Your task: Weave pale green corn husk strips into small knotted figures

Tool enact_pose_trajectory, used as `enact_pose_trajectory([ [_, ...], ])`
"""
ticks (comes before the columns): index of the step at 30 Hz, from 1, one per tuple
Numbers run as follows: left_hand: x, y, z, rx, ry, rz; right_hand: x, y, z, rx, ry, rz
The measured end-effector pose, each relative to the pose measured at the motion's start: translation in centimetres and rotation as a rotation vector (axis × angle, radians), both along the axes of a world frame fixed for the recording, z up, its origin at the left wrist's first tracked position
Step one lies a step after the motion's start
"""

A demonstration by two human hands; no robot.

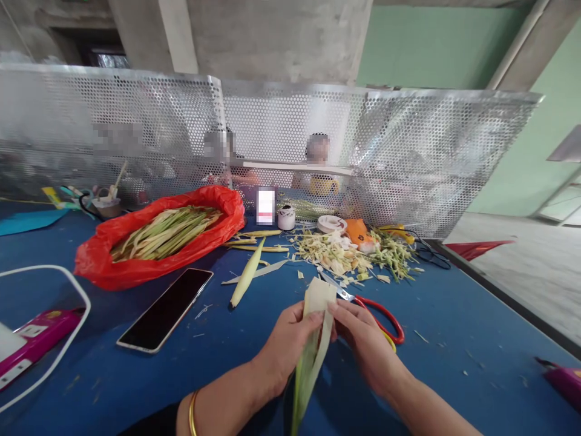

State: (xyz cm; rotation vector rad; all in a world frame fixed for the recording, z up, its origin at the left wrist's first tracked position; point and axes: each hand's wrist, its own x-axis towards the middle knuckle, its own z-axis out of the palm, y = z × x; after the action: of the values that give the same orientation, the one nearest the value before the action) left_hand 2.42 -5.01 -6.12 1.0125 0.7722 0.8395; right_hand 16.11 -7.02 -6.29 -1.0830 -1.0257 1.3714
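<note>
A pale green-yellow leaf strip (313, 345) stands upright between both hands above the blue table (454, 315). My left hand (285, 345) pinches its left edge with closed fingers. My right hand (363, 342) pinches the right edge near the top. Red-handled scissors (379, 318) lie on the table just behind my right hand. Another loose rolled leaf (247, 275) lies ahead of my left hand.
A red plastic bag (136, 266) full of leaf strips sits at the left. A black phone (166, 309) lies beside it. Leaf trimmings (345, 251) pile at the middle back, before a perforated metal screen (408, 145). Pink tools lie at the left edge (31, 342) and the right edge (563, 378).
</note>
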Motion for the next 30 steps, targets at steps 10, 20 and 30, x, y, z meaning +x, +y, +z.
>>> enact_pose_trajectory([
  [10,-0.02,-0.11,0.69,-0.029,0.007,-0.007,0.00,-0.22,-0.06,-0.044,0.006,0.083],
  [20,0.17,-0.09,0.31,-0.050,-0.010,0.008,0.01,-0.23,0.37,-0.051,0.119,0.101],
  [30,-0.08,0.38,-0.14,-0.099,0.057,0.122,0.09,-0.65,0.90,-0.001,0.076,0.028],
])
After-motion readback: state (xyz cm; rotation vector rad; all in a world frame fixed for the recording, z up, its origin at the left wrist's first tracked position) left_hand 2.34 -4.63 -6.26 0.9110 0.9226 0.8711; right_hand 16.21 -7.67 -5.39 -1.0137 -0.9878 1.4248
